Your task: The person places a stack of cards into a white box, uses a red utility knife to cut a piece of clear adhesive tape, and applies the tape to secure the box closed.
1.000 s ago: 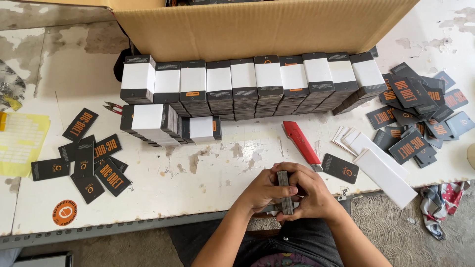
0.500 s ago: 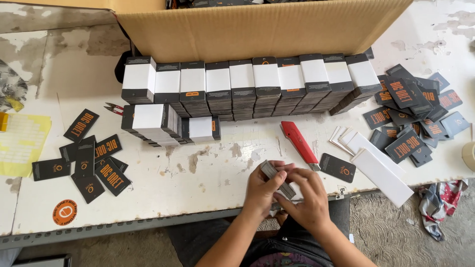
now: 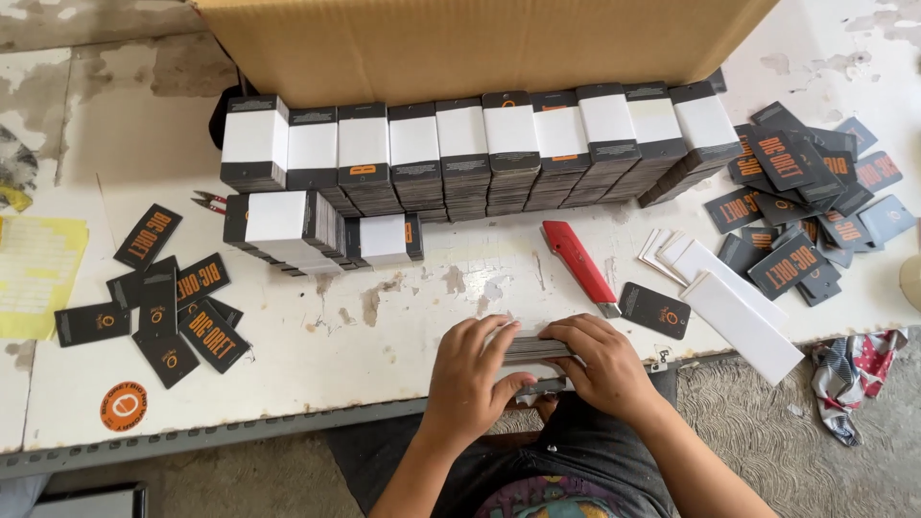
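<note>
Both my hands grip one small stack of dark cards (image 3: 531, 346) lying flat at the near edge of the white table (image 3: 403, 317). My left hand (image 3: 473, 374) wraps its left end, fingers on top. My right hand (image 3: 597, 362) covers its right end. A red utility knife (image 3: 578, 265) lies just beyond my right hand. A single dark tag (image 3: 654, 310) rests to the right of the knife.
A long row of banded card bundles (image 3: 480, 149) stands before a big cardboard box (image 3: 480, 43). Two more bundles (image 3: 321, 230) sit in front. Loose dark tags lie at left (image 3: 173, 302) and right (image 3: 806, 206). White paper strips (image 3: 739, 302), small scissors (image 3: 209, 201), yellow sheet (image 3: 34, 273).
The stack was held on edge between my hands a second ago; it has been turned and now lies flat on the table edge under both hands.
</note>
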